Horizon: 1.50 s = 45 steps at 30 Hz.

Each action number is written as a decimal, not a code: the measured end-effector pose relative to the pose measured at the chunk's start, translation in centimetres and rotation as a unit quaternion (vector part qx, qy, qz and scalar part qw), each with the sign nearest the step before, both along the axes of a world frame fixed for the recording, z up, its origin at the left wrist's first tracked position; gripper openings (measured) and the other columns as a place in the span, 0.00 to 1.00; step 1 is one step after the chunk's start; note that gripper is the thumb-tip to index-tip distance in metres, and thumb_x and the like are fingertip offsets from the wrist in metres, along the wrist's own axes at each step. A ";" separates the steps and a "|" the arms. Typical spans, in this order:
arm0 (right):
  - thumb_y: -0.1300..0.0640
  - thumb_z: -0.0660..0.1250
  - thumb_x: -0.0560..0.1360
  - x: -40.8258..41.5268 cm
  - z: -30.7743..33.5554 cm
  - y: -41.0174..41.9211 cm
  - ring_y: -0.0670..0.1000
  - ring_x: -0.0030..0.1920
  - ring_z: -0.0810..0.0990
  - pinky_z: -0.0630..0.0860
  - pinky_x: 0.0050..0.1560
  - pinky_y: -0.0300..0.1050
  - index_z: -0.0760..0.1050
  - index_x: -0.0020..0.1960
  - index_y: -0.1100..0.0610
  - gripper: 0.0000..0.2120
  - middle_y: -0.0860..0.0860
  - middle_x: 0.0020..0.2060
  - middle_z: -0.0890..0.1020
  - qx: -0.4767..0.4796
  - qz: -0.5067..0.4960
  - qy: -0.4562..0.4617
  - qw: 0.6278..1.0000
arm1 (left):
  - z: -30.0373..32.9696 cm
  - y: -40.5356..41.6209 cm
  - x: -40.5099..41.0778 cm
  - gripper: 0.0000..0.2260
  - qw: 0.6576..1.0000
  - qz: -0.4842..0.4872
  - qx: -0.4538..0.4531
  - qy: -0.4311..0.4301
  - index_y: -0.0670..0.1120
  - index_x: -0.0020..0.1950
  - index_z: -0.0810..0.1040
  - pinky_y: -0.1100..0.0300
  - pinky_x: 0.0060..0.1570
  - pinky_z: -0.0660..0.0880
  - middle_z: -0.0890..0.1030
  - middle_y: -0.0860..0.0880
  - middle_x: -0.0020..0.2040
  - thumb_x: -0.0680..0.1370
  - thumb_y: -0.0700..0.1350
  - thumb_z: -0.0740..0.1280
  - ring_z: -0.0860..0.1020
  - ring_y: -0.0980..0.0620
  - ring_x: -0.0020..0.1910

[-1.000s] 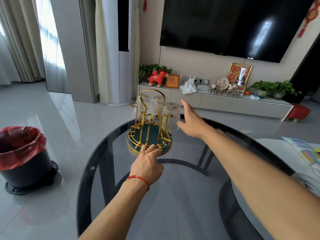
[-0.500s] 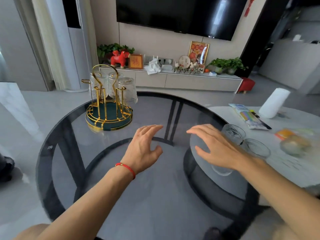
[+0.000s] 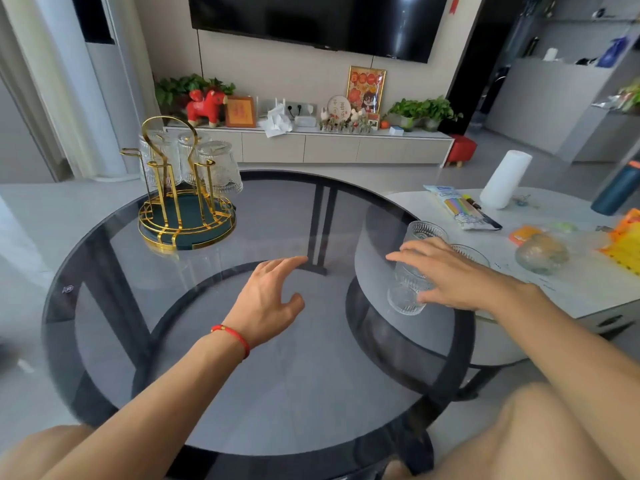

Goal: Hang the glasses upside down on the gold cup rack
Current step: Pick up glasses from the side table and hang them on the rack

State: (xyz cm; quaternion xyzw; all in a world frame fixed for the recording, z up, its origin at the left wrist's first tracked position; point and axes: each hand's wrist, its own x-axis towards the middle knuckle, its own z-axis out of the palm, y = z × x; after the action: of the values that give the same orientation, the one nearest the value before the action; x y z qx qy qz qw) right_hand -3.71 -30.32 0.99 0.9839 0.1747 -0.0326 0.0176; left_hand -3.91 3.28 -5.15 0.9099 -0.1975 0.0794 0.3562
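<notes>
- The right hand (image 3: 453,275) lies over the side of an upright ribbed glass (image 3: 410,289) at the right edge of the dark glass tabletop (image 3: 277,393); its fingers (image 3: 412,251) wrap across the wall, but whether the grip has fully tightened cannot be told.
- The glass's long axis is vertical, mouth up; a judgement: it must be turned over before hanging.
- The gold cup rack (image 3: 183,202) stands well apart, far to the left and farther from the person, so the carry runs leftward across the tabletop.
- Three hung glasses (image 3: 221,168) already sit mouth-down on the rack's far and right pegs; a near-left peg (image 3: 130,152) looks free.
- The left hand (image 3: 270,299) hovers open and empty over mid-tabletop, nearer the rack, and lies roughly on the carry path.
- A second glass (image 3: 472,254) stands just behind the right hand on the lower white tabletop (image 3: 571,299), beside a paper roll (image 3: 504,178) and packets (image 3: 457,206).
</notes>
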 end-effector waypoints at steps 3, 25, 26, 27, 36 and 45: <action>0.49 0.79 0.68 0.2 0.5 1.0 0.48 0.68 0.63 0.68 0.68 0.47 0.66 0.75 0.37 0.39 0.40 0.69 0.69 0.007 0.024 -0.016 1.000 | -0.1 -0.2 0.1 0.27 0.999 -0.014 -0.014 0.025 0.50 0.76 0.69 0.49 0.70 0.71 0.75 0.47 0.72 0.77 0.42 0.68 0.71 0.45 0.72; 0.31 0.76 0.63 5.2 0.1 19.4 0.46 0.64 0.77 0.75 0.64 0.49 0.66 0.70 0.41 0.40 0.44 0.65 0.77 0.336 0.012 0.049 0.941 | 3.8 6.1 3.2 0.25 0.859 0.096 -0.470 0.181 0.46 0.66 0.78 0.49 0.44 0.85 0.84 0.43 0.49 0.70 0.44 0.79 0.87 0.50 0.44; 0.32 0.76 0.64 5.6 0.3 20.6 0.47 0.67 0.75 0.74 0.66 0.48 0.64 0.73 0.41 0.42 0.44 0.68 0.76 0.328 0.028 0.049 0.943 | 4.0 6.7 3.4 0.26 0.873 0.104 -0.449 0.157 0.47 0.65 0.79 0.52 0.42 0.85 0.83 0.47 0.46 0.68 0.46 0.80 0.86 0.53 0.42; 0.33 0.77 0.65 6.0 0.7 21.8 0.46 0.69 0.74 0.72 0.67 0.47 0.62 0.76 0.40 0.44 0.45 0.71 0.74 0.329 0.051 0.047 0.942 | 4.2 7.3 3.6 0.28 0.886 0.113 -0.430 0.134 0.49 0.64 0.80 0.56 0.41 0.84 0.82 0.51 0.45 0.66 0.48 0.80 0.85 0.56 0.41; 0.38 0.78 0.68 10.2 3.7 30.4 0.50 0.65 0.78 0.76 0.62 0.49 0.70 0.76 0.50 0.42 0.48 0.68 0.80 0.376 0.092 -0.021 0.922 | 4.8 13.4 6.0 0.21 0.840 0.184 -0.508 0.052 0.49 0.60 0.82 0.61 0.39 0.81 0.87 0.48 0.49 0.73 0.60 0.70 0.86 0.52 0.44; 0.40 0.78 0.67 16.2 10.7 35.2 0.50 0.63 0.77 0.77 0.58 0.45 0.73 0.73 0.55 0.39 0.50 0.66 0.79 0.541 0.050 -0.115 0.832 | 2.8 14.0 8.1 0.22 0.924 0.271 -0.209 0.170 0.49 0.71 0.74 0.59 0.54 0.80 0.78 0.44 0.68 0.77 0.36 0.64 0.80 0.49 0.56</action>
State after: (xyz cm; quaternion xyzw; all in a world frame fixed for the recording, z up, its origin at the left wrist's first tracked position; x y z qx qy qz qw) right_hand 12.47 4.83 11.66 0.8228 0.2106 0.1811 -0.4958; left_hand 4.18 17.29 -2.40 0.8336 0.1409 0.0561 0.5311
